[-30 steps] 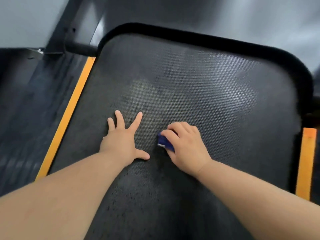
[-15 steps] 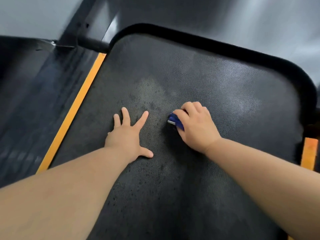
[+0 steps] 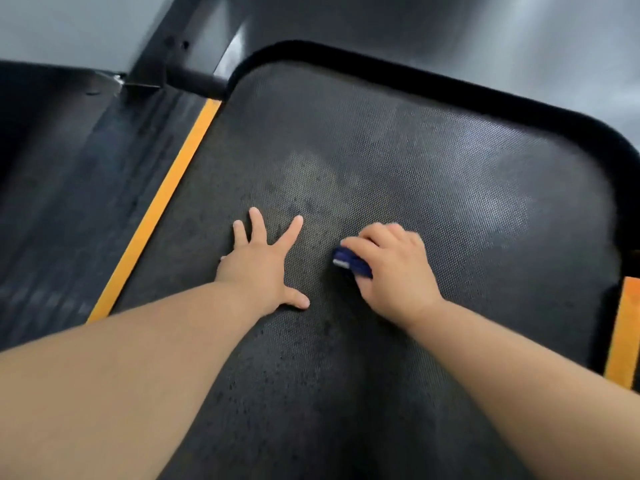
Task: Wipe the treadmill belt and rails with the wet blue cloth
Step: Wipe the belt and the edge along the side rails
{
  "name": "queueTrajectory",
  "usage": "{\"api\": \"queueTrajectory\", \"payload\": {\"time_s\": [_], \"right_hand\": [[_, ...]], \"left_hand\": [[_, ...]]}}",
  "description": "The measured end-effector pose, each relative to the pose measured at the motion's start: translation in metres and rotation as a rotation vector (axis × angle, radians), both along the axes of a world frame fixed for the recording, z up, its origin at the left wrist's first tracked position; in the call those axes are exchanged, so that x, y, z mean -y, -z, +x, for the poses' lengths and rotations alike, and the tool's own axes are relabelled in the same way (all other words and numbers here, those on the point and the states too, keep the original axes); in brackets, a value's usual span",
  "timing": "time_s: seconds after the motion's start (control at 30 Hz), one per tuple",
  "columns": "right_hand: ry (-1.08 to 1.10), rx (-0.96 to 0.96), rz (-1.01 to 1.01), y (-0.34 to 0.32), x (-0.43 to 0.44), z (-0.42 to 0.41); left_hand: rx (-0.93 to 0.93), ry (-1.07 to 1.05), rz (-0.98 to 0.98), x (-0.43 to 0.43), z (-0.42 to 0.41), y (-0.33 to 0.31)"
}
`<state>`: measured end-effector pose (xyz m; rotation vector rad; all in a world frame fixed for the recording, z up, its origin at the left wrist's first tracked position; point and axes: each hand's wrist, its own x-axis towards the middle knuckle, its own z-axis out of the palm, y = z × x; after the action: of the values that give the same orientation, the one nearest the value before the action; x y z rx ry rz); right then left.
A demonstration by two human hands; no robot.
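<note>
The dark textured treadmill belt fills the middle of the view, with damp smears and dark specks on it. My right hand grips a bunched blue cloth and holds it down on the belt; only the cloth's left end shows past my fingers. My left hand lies flat on the belt just left of the cloth, fingers spread. The left side rail is dark and ribbed, edged by an orange stripe. A second orange stripe marks the right rail.
A black raised rim curves round the belt's far end. A black upright post and bar stand at the far left corner. Grey floor lies beyond the rim.
My right hand with the cloth slid away from me up the belt, then stayed near there. My left hand kept its flat position. The view shifted slightly.
</note>
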<state>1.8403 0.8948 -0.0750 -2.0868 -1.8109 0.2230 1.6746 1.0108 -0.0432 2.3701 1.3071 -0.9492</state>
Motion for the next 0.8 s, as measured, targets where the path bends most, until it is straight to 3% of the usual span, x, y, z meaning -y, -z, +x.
{"api": "queueTrajectory", "payload": {"time_s": [0.2,0.43,0.63,0.8], "right_hand": [[0.329,0.032,-0.045,-0.011,-0.086,0.039],[-0.058,-0.006,0.015,0.000,0.009,-0.010],[0.290,0.047,-0.029,-0.007,-0.095,0.031],[0.086,-0.026,0.033,0.001,-0.020,-0.036]], "left_hand": [[-0.031,0.017,0.014,0.002,0.001,-0.003],[-0.018,0.033,0.003,0.001,0.001,-0.004],[-0.044,0.110,0.140,-0.023,-0.022,-0.018],[-0.041,-0.023,0.035,-0.036,-0.025,-0.005]]}}
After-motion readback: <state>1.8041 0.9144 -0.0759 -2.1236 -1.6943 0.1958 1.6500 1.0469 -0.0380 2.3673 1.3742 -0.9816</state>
